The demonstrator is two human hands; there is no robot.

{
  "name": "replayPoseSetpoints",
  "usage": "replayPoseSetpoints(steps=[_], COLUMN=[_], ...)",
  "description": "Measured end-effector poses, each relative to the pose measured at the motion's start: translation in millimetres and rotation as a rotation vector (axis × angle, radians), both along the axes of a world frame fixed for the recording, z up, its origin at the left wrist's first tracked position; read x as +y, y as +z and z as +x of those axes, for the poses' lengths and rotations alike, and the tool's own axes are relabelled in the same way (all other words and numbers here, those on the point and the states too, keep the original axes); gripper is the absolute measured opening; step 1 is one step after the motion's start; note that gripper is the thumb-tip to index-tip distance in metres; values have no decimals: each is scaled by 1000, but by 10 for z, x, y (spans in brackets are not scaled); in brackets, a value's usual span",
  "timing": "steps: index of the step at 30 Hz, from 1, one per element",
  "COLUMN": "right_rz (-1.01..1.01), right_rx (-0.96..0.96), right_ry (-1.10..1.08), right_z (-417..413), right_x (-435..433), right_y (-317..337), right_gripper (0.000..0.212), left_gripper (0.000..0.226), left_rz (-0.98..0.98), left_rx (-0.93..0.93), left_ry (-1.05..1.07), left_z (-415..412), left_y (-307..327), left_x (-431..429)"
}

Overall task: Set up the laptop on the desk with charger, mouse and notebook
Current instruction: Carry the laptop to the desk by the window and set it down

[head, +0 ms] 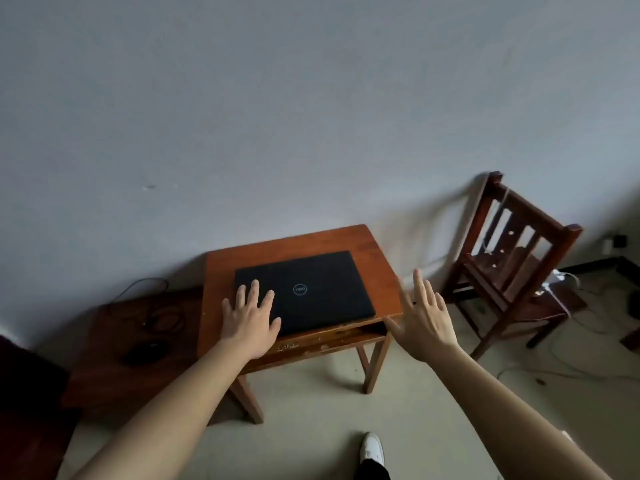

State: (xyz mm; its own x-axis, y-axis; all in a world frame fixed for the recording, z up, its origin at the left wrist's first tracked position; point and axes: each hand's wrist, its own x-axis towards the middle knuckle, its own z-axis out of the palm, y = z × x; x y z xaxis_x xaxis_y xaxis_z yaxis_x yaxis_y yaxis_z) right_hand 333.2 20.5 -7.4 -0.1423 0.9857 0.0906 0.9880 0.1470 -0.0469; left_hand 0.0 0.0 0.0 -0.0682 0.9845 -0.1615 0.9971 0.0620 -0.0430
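Laptop (304, 291), one, lid shut, on one desk (370, 258); two spread, empty hands: left hand (250, 320), right hand (424, 322).

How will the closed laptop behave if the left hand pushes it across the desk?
The laptop is a flat, closed slab, so probably stiff and unlikely to tip. Its smooth lid may let the left hand slip. It already lies near the desk's front edge, so pushing forward risks overhang.

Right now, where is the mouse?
In the head view, the black mouse sits on the lower dark side table, left of the desk, with the coiled charger cable just behind it.
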Motion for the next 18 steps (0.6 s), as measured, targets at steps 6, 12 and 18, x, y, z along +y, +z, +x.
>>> replayPoseSetpoints(steps=[6, 12, 18], right_rz=[-285, -475, -674], right_rx=[46, -9, 134], right_ry=[25, 105, -37], right_z=[-170, -334, -748], right_x=[808, 1501, 1836], right_y=[-594, -977, -1221], right_gripper=[96, 96, 112], left_gripper=[68, 72, 85], left_rz=[-237, -328, -358], left_rx=[-109, -310, -284], left_ry=[262, 570, 653], left_z=[36, 62, -222], left_y=[-453, -746, -1035], left_x=[583, 953, 1171])
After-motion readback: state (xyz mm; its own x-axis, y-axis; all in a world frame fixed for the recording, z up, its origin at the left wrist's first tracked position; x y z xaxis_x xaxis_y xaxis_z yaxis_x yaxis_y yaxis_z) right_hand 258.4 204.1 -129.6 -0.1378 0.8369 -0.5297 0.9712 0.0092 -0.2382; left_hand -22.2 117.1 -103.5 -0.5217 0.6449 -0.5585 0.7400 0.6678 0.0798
